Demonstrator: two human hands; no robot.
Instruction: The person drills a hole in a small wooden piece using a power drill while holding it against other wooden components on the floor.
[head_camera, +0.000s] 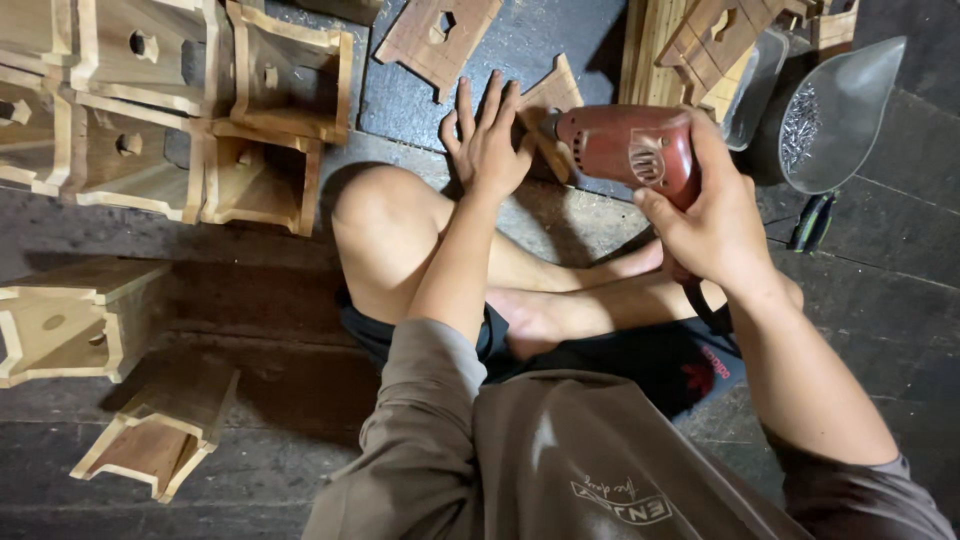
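On the far left of the floor (560, 215) stand several open wooden boxes (200, 110) with round holes in their sides. In the middle, the left hand (487, 140) lies flat with its grip wide, the fingers spread, and presses down a small wooden piece (552, 100) that lies on the floor just beyond the bent knee. To the right, the right hand (715, 215) has its grip closed around the red electric drill (625, 145), whose nose points left at the wooden piece, and further right stands a grey scoop with nails (825, 115).
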